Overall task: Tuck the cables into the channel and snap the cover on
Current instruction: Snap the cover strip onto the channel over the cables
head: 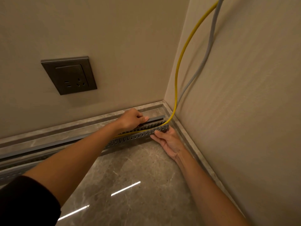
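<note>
A grey slotted cable channel [130, 138] lies on the floor along the back wall, its right end near the room corner. A yellow cable [180, 62] comes down the corner and runs inside the channel. A grey cable [208, 46] hangs beside it; its lower end is hidden behind the yellow one. My left hand [132, 119] is shut on the long grey cover strip [156, 119], held just above the channel's far side. My right hand [169, 141] grips the channel's near wall at its right end, thumb on the top edge.
A dark wall socket [69, 75] sits on the back wall, upper left. A marble skirting ledge [81, 124] runs along both walls. Polished marble floor [130, 185] spreads in front. More grey channel [24, 154] extends to the left.
</note>
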A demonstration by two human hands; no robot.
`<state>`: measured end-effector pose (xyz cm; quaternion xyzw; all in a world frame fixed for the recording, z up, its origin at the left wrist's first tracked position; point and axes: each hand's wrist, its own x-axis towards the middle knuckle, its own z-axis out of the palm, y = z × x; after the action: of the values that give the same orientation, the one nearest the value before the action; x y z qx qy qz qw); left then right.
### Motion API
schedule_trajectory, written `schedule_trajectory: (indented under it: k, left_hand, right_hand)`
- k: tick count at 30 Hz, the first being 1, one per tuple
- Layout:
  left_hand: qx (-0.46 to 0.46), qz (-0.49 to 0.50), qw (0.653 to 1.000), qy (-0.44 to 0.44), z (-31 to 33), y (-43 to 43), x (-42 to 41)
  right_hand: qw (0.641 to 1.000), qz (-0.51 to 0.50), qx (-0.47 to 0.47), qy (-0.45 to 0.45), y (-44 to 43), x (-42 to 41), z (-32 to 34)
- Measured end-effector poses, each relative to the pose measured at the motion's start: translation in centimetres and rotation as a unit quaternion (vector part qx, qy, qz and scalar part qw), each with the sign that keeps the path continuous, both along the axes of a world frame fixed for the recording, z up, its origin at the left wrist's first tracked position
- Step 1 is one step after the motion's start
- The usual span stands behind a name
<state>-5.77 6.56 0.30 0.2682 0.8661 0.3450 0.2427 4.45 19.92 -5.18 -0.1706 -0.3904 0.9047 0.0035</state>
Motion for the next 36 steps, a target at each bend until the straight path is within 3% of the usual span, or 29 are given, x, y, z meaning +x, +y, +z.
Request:
schedule_trajectory:
  k: [10, 19, 27, 33, 36]
  left_hand:
    - [0.027, 0.002, 1.000, -0.007, 1.0, -0.1, -0.4]
    - [0.022, -0.002, 1.000, -0.003, 1.1, 0.0, -0.6]
    - [-0.026, -0.022, 0.997, 0.066, 0.0, 0.2, -0.3]
    - [-0.051, -0.072, 0.981, 0.172, -0.7, 0.0, 0.5]
    - [-0.077, -0.114, 0.974, 0.179, -0.8, -0.2, 0.4]
  right_hand:
    - [0.995, -0.055, -0.035, 0.077, -1.0, -1.1, -0.8]
    - [0.994, -0.102, 0.012, 0.037, -1.8, -1.7, -0.5]
    - [0.992, -0.127, -0.009, 0.020, -2.4, -2.2, 0.0]
    - [0.991, -0.122, 0.059, -0.013, -2.4, -2.6, -0.1]
    - [0.990, -0.120, 0.071, -0.018, -2.2, -2.5, -0.1]
